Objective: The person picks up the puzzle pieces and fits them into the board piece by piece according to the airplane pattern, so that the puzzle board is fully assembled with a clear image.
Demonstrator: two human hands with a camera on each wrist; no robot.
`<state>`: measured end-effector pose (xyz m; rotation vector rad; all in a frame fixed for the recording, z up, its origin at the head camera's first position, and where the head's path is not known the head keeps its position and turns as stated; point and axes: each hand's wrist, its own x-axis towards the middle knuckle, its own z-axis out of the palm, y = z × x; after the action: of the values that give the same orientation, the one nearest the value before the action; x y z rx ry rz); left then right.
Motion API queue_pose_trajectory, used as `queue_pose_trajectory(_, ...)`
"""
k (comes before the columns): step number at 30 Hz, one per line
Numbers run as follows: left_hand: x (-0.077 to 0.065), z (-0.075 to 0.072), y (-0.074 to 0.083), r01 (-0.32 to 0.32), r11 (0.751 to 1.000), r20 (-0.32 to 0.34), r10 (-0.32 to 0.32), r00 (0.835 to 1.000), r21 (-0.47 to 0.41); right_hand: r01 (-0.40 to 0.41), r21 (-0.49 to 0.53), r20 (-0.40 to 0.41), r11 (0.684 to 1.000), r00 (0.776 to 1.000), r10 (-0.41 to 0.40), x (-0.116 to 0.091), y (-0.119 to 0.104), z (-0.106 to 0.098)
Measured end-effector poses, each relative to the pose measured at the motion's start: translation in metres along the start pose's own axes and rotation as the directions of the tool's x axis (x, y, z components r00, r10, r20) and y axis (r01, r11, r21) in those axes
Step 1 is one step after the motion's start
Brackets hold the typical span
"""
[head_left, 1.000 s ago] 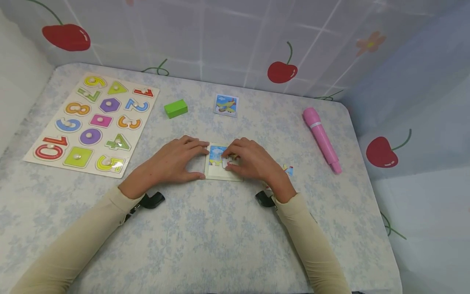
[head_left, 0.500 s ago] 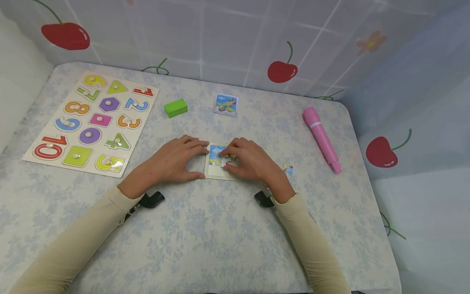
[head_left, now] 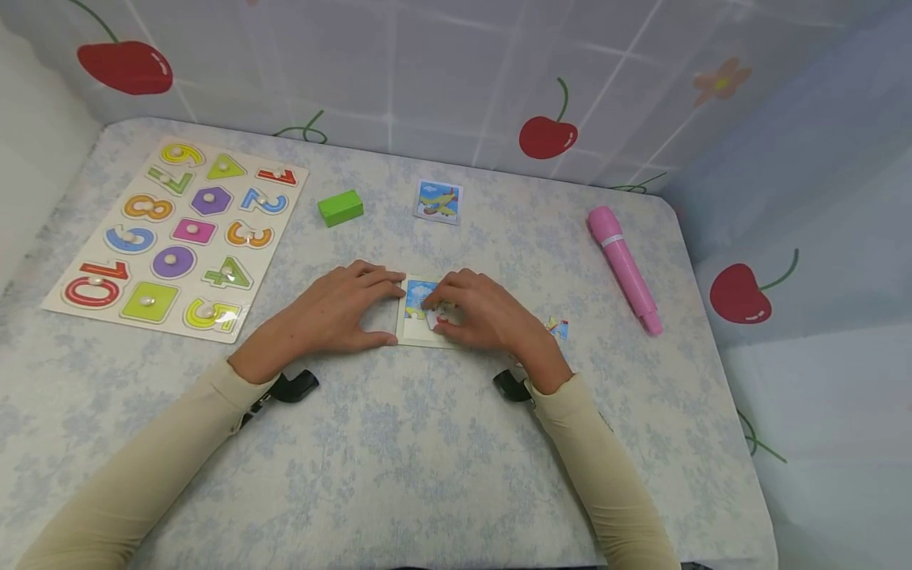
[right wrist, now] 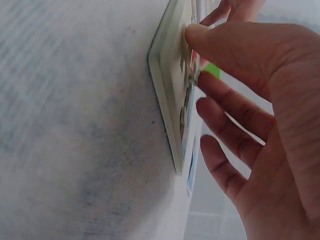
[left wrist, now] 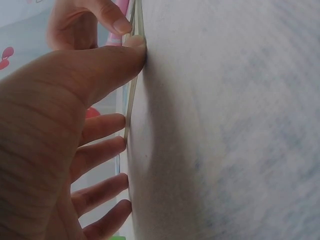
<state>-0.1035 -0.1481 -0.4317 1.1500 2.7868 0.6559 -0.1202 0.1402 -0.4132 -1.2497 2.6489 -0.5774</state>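
A small cream puzzle tray [head_left: 422, 342] lies in front of me, its left part filled with blue-sky pieces [head_left: 419, 293]. My left hand [head_left: 336, 310] steadies its left edge, thumb at the front corner and index fingertip by the back one. Over the tray, my right hand [head_left: 484, 313] pinches a light jigsaw piece [head_left: 431, 318] between thumb and fingers, beside the pieces in the tray. The hand covers most of that piece and the tray's right side. In the right wrist view the thumb [right wrist: 197, 35] is low over the tray's surface, the other fingers spread behind.
Loose jigsaw pieces [head_left: 558, 328] lie by the right wrist, partly hidden. Behind the tray are an airplane picture card [head_left: 438, 201] and a green block [head_left: 340, 208]. A number-and-shape peg board [head_left: 178, 237] lies left, a pink toy microphone [head_left: 625, 269] right.
The right hand's fingertips have shifted slightly left with the jigsaw piece, which has turned a little toward the pieces in the tray. The left hand stays at the tray's edge.
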Motion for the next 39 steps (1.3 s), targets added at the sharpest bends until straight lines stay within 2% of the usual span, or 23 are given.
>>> queue_pose_trajectory(4,0.0,0.0,0.0,-0.002,1.0,-0.002,0.002,1.0,-0.006,0.041,0.049,0.024,0.998,0.999,-0.042,0.002,-0.002,0.0)
queue_pose_trajectory(17,0.0,0.0,-0.001,0.004,1.0,0.006,-0.003,1.0,-0.021,0.113,0.119,0.063,0.987,0.991,-0.121,0.005,-0.008,0.002)
queue_pose_trajectory(25,0.0,-0.001,-0.001,0.001,1.0,0.008,-0.001,1.0,-0.027,0.131,0.094,0.058,0.987,0.989,-0.137,0.007,-0.01,0.004)
queue_pose_trajectory(31,0.0,-0.001,-0.001,0.002,1.0,0.009,-0.002,1.0,-0.015,0.106,0.037,0.026,0.994,0.994,-0.107,0.006,-0.012,0.005)
queue_pose_trajectory(39,0.001,-0.001,0.0,0.015,1.0,0.014,-0.015,1.0,-0.011,0.01,-0.043,0.018,0.999,1.0,-0.009,0.003,-0.012,0.001)
